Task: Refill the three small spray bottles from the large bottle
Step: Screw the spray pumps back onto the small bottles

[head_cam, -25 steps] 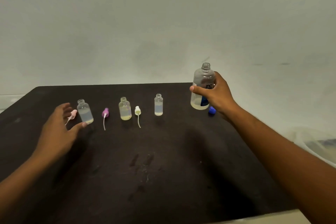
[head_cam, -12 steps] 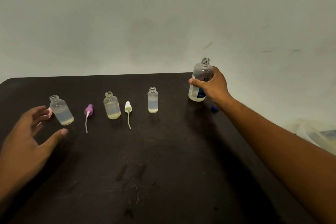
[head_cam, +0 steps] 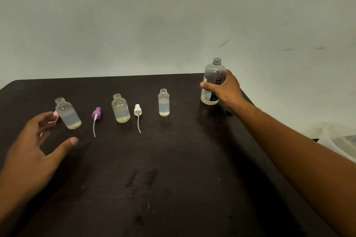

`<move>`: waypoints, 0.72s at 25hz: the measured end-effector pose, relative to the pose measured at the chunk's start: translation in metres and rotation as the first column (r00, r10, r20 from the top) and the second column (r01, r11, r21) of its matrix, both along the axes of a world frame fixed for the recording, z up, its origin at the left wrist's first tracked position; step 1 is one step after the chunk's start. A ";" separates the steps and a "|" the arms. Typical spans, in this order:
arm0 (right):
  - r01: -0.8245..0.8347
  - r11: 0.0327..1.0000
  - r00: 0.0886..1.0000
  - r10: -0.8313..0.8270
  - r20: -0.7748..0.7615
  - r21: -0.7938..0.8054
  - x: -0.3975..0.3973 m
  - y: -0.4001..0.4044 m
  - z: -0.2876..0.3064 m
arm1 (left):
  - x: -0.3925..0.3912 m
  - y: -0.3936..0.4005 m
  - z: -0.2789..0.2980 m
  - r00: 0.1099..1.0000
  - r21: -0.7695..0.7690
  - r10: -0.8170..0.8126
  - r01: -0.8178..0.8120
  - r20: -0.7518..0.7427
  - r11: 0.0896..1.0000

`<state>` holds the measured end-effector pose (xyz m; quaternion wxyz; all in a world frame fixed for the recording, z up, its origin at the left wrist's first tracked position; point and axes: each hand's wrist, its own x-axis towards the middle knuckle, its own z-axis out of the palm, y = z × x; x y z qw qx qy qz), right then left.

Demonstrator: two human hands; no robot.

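My right hand [head_cam: 225, 90] is wrapped around the large bottle [head_cam: 213, 82] at the far right of the dark counter [head_cam: 183, 169]; its label is mostly hidden by my fingers, and I cannot tell whether its base rests on the counter. Its neck is uncapped, with a little liquid in the bottom. A blue object [head_cam: 229, 111] peeks out behind my wrist, too covered to identify.

My left hand [head_cam: 36, 144] hovers spread near the left small bottle [head_cam: 67, 113], gripping nothing. Something pink [head_cam: 55, 114] shows just behind those fingertips, largely hidden. To the right stand the middle small bottle [head_cam: 120, 108] and the right small bottle [head_cam: 164, 105], all three open and partly filled. A purple sprayer top [head_cam: 96, 113] and a white sprayer top [head_cam: 138, 110] lie between them.
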<state>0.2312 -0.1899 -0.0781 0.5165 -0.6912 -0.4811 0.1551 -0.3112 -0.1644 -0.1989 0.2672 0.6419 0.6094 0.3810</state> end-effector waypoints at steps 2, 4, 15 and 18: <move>-0.015 0.999 1.000 0.014 -0.017 -0.040 -0.004 -0.010 0.005 | 0.023 -0.044 0.041 0.999 0.131 0.041 -0.039 -0.017 0.991; -0.007 0.998 0.999 0.005 -0.033 -0.064 -0.010 -0.027 0.012 | 0.046 -0.081 0.075 1.000 0.169 0.027 -0.029 0.015 0.985; -0.076 0.992 0.997 0.075 0.011 0.097 -0.094 -0.112 0.035 | 0.048 -0.169 0.104 0.987 0.148 -0.110 0.092 0.116 0.985; -0.155 0.987 0.986 0.157 -0.047 0.046 -0.112 -0.104 0.033 | 0.044 -0.178 0.101 0.986 0.164 -0.088 0.064 0.143 0.984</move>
